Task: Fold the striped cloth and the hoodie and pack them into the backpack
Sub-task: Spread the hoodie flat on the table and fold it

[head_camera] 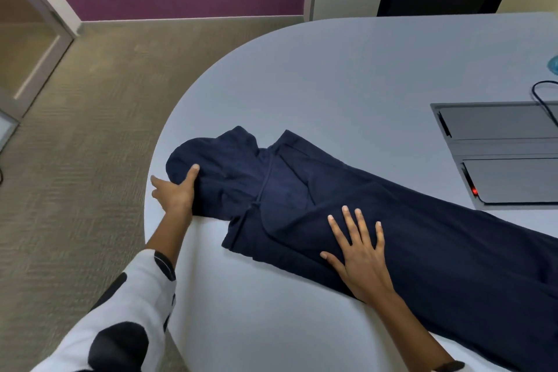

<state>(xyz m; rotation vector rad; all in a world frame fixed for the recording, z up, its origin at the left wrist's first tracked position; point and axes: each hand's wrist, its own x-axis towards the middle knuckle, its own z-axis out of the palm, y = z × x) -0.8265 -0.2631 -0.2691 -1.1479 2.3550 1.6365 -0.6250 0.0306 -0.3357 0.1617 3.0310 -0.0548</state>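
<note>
**Hoodie stretched across the table, hood to my left**

The navy hoodie point(347, 211) lies on the pale grey table point(347, 69), its long axis running from the hood at the rounded left edge toward the lower right. My left hand point(176, 193) grips the hood's rim, thumb on top. My right hand point(360, 254) presses flat on the body, fingers spread. A recessed grey panel point(501, 154) with a black cable point(543, 100) sits just beyond. The hem runs off frame.
</note>
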